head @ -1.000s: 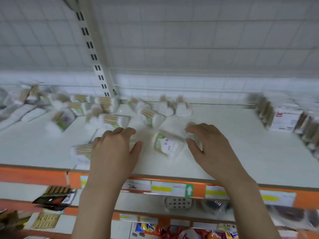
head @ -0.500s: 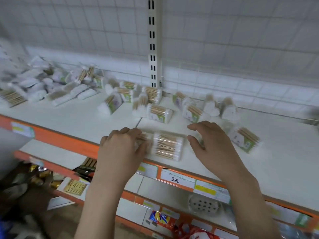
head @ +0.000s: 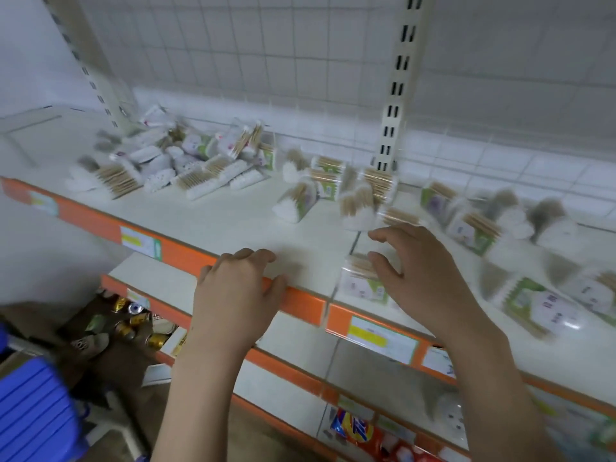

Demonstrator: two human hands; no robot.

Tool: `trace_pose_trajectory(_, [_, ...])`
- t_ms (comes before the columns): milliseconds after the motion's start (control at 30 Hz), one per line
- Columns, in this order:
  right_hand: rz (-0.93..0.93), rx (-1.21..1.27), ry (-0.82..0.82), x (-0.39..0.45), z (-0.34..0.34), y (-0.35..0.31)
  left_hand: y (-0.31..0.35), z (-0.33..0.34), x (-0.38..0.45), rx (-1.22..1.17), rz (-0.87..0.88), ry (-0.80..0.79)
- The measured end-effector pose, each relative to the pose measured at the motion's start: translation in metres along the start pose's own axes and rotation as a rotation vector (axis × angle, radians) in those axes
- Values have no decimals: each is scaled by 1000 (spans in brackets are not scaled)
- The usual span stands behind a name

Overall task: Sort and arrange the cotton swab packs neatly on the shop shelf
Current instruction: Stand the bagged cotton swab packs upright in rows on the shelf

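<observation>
Cotton swab packs lie loose on the white shelf [head: 233, 228]: a jumbled heap [head: 186, 161] at the back left, a cluster [head: 333, 191] near the upright post, more packs [head: 473, 228] to the right. One clear pack [head: 361, 285] lies at the front edge. My right hand [head: 423, 275] hovers beside it with fingers spread and curved, thumb against its right side, no grip to be seen. My left hand [head: 240, 291] is over the orange front edge [head: 300, 303], fingers loosely bent, holding nothing. The picture is blurred by motion.
A slotted upright post [head: 396, 95] stands against the grid back wall. Another blurred pack [head: 540, 305] lies at the front right. Lower shelves hold snack bags [head: 356, 428]. A brown box of cans [head: 133, 321] and a blue plastic item [head: 33, 415] are at the lower left.
The view has swung left, showing more of the left heap. My left hand has come away from the front pack to the shelf edge. My right hand stays beside that pack.
</observation>
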State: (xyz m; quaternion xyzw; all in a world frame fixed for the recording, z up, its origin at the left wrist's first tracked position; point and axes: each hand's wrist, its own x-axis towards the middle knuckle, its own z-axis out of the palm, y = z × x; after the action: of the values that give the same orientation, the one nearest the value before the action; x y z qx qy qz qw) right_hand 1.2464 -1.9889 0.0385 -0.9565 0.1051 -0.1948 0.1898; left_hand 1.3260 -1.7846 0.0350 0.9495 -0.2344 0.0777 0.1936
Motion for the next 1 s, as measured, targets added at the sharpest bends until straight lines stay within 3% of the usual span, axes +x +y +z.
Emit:
trace_pose_trajectory(333, [-59, 27, -41, 62, 92, -143, -165, -58, 36, -25, -49, 21])
trace_pose_trajectory(500, [-74, -10, -71, 85, 118, -179, -217, -70, 50, -53, -70, 30])
trace_pose_trajectory(700, [-68, -18, -67, 119, 132, -185, -242, -66, 79, -61, -80, 31])
trace_pose_trajectory(1000, [-41, 16, -21, 164, 143, -163, -230, -59, 142, -33, -10, 37])
